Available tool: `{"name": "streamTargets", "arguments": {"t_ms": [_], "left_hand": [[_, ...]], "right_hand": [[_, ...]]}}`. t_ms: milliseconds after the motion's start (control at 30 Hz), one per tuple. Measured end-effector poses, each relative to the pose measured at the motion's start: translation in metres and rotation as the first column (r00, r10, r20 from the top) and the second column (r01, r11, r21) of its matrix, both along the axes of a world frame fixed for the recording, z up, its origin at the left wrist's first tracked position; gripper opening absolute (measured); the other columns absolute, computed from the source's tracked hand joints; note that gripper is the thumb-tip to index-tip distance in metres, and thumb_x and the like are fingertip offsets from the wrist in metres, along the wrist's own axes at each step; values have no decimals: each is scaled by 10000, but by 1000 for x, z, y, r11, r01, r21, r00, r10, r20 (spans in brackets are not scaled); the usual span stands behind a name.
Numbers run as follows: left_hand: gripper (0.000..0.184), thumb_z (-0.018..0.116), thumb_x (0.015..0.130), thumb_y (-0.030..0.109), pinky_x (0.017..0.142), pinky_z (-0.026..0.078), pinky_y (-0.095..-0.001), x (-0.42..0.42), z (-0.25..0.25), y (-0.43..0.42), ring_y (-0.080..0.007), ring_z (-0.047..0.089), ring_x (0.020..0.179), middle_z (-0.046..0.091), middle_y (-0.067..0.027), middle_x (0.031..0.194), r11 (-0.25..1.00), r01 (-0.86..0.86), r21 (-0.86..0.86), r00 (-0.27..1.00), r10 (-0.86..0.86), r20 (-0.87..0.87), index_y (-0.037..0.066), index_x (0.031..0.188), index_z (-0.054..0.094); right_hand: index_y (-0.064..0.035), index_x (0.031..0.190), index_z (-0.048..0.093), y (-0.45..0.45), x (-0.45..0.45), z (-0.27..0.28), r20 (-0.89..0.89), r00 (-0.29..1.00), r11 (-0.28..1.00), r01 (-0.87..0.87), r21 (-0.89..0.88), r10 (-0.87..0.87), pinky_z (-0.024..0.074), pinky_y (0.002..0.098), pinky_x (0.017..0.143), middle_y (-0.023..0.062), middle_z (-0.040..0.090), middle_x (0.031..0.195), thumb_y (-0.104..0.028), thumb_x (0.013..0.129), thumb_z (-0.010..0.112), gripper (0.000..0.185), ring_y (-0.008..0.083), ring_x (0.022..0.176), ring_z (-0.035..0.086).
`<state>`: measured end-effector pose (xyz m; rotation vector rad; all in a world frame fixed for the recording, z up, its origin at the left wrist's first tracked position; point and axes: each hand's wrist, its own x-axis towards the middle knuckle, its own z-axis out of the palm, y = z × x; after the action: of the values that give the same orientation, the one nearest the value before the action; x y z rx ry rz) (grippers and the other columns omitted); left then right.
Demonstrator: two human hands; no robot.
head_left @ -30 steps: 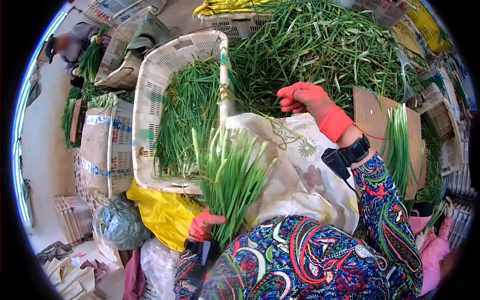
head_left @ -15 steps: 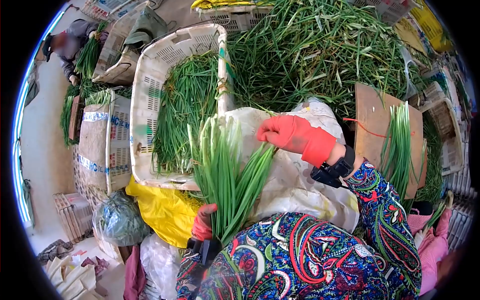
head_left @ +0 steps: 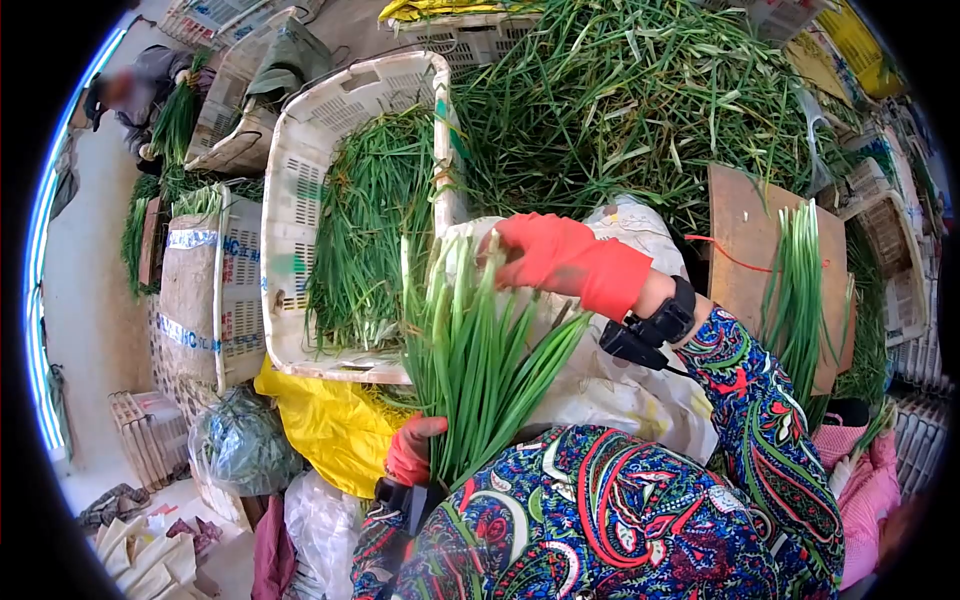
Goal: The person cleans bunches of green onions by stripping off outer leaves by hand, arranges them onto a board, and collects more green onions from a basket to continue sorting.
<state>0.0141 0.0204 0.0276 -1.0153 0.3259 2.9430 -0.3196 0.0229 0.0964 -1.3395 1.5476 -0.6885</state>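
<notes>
In a red glove, my left hand grips a loose bunch of chives from below, its thumb on the left side. The pale stem ends point up and the green leaves fan out to the right. My right hand, also gloved in red, is at the pale stem ends with its fingers curled around them; the fingertips are slightly blurred. Just left of the bunch stands a white plastic crate with more chives inside. White sacking lies beneath my right forearm.
Behind my hands rises a big heap of chives. On the right, a tied bunch rests on a brown board. Yellow plastic and a filled clear bag lie at left. Another person handles chives at upper left.
My right hand has moved left and a little down, from the leaves' side to the pale stem ends. The bunch in my left hand has shifted slightly right.
</notes>
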Motion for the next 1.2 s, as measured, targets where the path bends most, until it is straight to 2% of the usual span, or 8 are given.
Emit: {"name": "streamTargets", "arguments": {"t_ms": [267,367,533,700,867,1000,1100,1200], "left_hand": [[518,651,715,124,849,462,-374,-13,24,1,-251,587,946,586,-120,1082,996,-1,-87,996,9,91,6,1187,471],[495,646,714,43,847,460,-363,-18,37,2,-239,584,947,589,-111,1075,977,47,-207,984,-10,176,17,1179,478],[489,645,716,26,856,447,-343,-21,48,0,-220,566,975,584,-94,1085,965,67,-254,976,-11,217,27,1177,481],[518,645,713,6,870,433,-329,-38,70,-2,-201,559,986,580,-83,1098,921,171,-350,952,-64,299,36,1200,470],[501,657,677,66,851,446,-332,-37,60,3,-197,582,938,609,-76,1045,853,223,-472,948,-76,309,27,1155,513],[502,660,682,69,846,461,-351,-30,53,6,-211,591,935,609,-90,1048,902,150,-405,962,-38,270,24,1158,507],[489,651,693,51,841,464,-351,-28,51,3,-219,587,940,609,-88,1042,936,105,-337,965,-13,263,30,1159,505],[492,635,711,5,866,439,-333,-27,55,2,-213,567,975,598,-71,1055,950,76,-304,949,24,313,45,1177,486]], "right_hand": [[-73,896,624,12,-4,-24,192,979,979,107,-175,-73,447,272,720,70,611,830,-167,795,561,152,155,762,582],[-54,921,616,8,-8,-39,706,673,902,415,-116,-219,459,274,731,51,609,822,-152,815,543,161,150,748,583],[-92,874,561,-7,-88,-19,816,91,477,846,240,-571,502,299,610,-32,511,631,-178,854,504,104,136,651,577],[-86,1150,533,7,-39,27,208,936,930,322,-176,-285,415,253,826,33,617,916,-289,811,607,402,99,878,547],[-106,890,627,11,-9,21,77,995,993,49,104,-57,467,276,705,72,635,800,-264,780,531,215,182,752,610],[-87,891,625,6,-16,-9,-31,939,876,308,-371,-344,479,269,580,60,635,785,-183,790,516,177,159,606,604],[-18,884,605,5,-56,15,503,685,723,673,-157,-528,456,237,515,46,627,785,-172,817,509,193,123,502,567],[-12,1122,515,15,-62,34,453,824,896,430,-109,-341,466,232,481,64,616,765,-278,887,471,357,102,459,520]]}}
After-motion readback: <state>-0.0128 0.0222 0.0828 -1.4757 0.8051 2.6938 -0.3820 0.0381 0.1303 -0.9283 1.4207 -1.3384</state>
